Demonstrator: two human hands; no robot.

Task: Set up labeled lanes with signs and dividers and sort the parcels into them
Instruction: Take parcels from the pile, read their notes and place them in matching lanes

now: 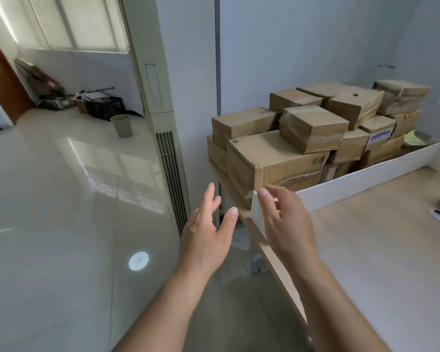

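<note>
Parcels piled on wooden table

Parcels heaped on the table's far left corner, divider board standing on edge just in front of them, both hands raised before the board's near end, air conditioner left of the table, bin on the floor farther left.

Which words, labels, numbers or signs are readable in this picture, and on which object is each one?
No text here can be read with certainty.
White label with a blue band on a small parcel: print too small and blurred.
Small square mark on the corner of the large front parcel: not legible.
Faint dark print on that parcel's side: blurred.
White divider: no writing shows on it.
</note>
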